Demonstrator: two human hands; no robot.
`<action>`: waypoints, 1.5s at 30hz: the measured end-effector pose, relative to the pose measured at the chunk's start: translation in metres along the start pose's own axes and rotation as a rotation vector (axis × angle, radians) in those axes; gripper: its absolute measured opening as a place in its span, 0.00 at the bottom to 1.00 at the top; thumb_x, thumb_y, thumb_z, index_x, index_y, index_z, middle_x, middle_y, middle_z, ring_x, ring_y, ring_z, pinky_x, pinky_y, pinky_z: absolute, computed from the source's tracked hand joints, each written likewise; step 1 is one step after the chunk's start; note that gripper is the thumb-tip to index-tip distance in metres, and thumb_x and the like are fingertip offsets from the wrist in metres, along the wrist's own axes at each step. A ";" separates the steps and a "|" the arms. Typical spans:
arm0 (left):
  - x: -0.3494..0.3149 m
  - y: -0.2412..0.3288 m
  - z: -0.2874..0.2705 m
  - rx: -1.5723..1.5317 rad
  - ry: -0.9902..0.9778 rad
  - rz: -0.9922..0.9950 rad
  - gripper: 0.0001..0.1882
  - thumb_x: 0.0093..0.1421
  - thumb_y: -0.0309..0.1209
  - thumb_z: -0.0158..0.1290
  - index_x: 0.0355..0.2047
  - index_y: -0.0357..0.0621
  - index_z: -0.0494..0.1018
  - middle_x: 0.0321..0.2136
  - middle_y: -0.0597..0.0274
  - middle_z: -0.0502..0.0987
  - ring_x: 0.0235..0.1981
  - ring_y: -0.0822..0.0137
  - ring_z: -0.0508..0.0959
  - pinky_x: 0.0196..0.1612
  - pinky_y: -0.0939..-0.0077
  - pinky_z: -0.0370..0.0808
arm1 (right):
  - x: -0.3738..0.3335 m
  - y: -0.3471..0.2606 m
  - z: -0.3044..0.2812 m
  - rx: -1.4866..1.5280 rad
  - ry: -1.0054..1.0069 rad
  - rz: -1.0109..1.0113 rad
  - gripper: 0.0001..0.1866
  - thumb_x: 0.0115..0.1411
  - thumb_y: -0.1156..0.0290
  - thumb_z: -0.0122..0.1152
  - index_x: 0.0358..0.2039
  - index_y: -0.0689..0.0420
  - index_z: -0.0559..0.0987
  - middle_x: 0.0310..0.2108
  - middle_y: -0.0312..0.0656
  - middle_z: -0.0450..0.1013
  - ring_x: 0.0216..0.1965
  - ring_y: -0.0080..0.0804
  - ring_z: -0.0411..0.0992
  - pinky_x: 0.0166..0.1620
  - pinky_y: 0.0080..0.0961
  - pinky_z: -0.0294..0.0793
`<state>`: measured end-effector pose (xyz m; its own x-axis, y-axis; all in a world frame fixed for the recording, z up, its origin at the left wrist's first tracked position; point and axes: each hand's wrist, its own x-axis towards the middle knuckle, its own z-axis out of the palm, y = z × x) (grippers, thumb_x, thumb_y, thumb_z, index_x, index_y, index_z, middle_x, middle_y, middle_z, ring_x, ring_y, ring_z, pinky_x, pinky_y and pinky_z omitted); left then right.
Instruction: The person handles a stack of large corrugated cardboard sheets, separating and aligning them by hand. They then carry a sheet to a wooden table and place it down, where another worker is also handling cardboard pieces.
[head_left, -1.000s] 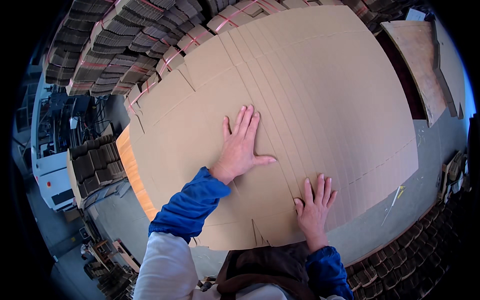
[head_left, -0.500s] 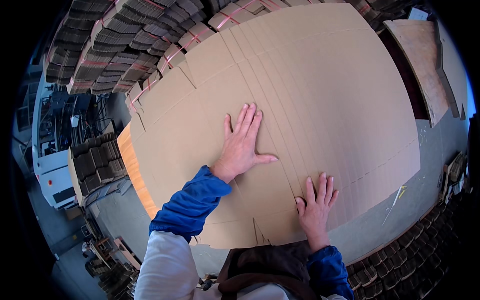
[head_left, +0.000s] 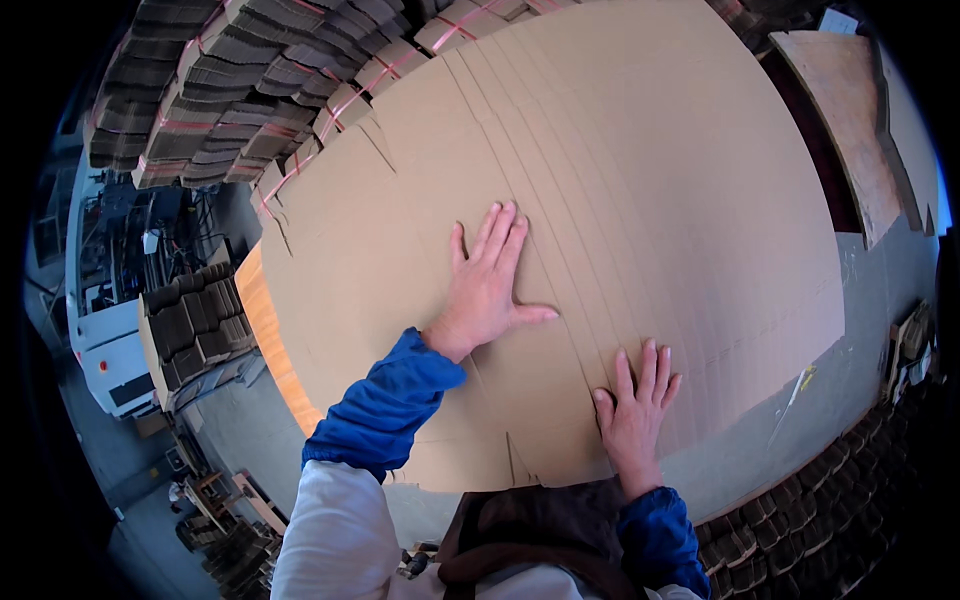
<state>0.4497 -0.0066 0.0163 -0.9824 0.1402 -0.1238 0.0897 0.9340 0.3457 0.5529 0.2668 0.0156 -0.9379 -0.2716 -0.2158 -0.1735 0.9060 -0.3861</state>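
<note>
A very large flat sheet of brown corrugated cardboard (head_left: 620,160) with long score lines and cut slots fills the middle of the view, on top of a stack of like sheets. My left hand (head_left: 487,285) lies flat on it, fingers spread, palm down near the sheet's middle. Closer to me, my right hand (head_left: 634,420) also presses flat on the sheet near its near edge, fingers apart. Neither hand holds anything. Both sleeves are blue.
Bundles of folded cardboard tied with pink straps (head_left: 250,80) are stacked at the upper left. A smaller pile of flat boxes (head_left: 195,330) and a white machine (head_left: 105,330) stand at the left. A wooden board (head_left: 845,110) lies at upper right on the grey floor (head_left: 860,300).
Both hands stay flat on the sheet; they have crept very slightly, and the view has shifted a little. Nothing was picked up or let go.
</note>
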 end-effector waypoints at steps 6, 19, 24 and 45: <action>0.002 -0.005 0.008 0.014 0.059 0.017 0.69 0.33 0.62 0.69 0.69 0.39 0.50 0.71 0.48 0.47 0.73 0.49 0.46 0.67 0.32 0.40 | 0.005 -0.001 0.000 0.016 0.005 0.003 0.31 0.61 0.55 0.60 0.64 0.46 0.68 0.71 0.50 0.48 0.72 0.55 0.42 0.67 0.65 0.38; 0.004 -0.002 0.007 0.032 0.076 0.007 0.67 0.33 0.53 0.73 0.69 0.40 0.52 0.71 0.50 0.50 0.73 0.52 0.47 0.67 0.34 0.41 | 0.007 -0.002 -0.002 0.057 0.023 0.012 0.30 0.60 0.60 0.61 0.64 0.44 0.68 0.72 0.45 0.47 0.72 0.52 0.42 0.67 0.64 0.40; 0.001 -0.005 0.010 0.037 0.096 0.021 0.66 0.33 0.54 0.72 0.69 0.40 0.52 0.71 0.51 0.50 0.73 0.53 0.47 0.67 0.33 0.42 | 0.006 0.000 0.000 0.089 0.011 0.010 0.29 0.61 0.64 0.59 0.64 0.42 0.68 0.72 0.44 0.48 0.72 0.52 0.43 0.67 0.63 0.40; 0.001 -0.001 0.003 0.048 0.003 -0.040 0.70 0.33 0.62 0.68 0.70 0.38 0.49 0.72 0.48 0.45 0.73 0.49 0.44 0.68 0.33 0.39 | 0.002 -0.002 -0.005 0.037 -0.027 0.000 0.35 0.59 0.48 0.59 0.65 0.46 0.67 0.72 0.51 0.47 0.72 0.56 0.41 0.66 0.68 0.39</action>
<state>0.4492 -0.0063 0.0133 -0.9858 0.1011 -0.1343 0.0576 0.9536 0.2955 0.5494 0.2657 0.0209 -0.9294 -0.2810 -0.2394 -0.1623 0.8934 -0.4189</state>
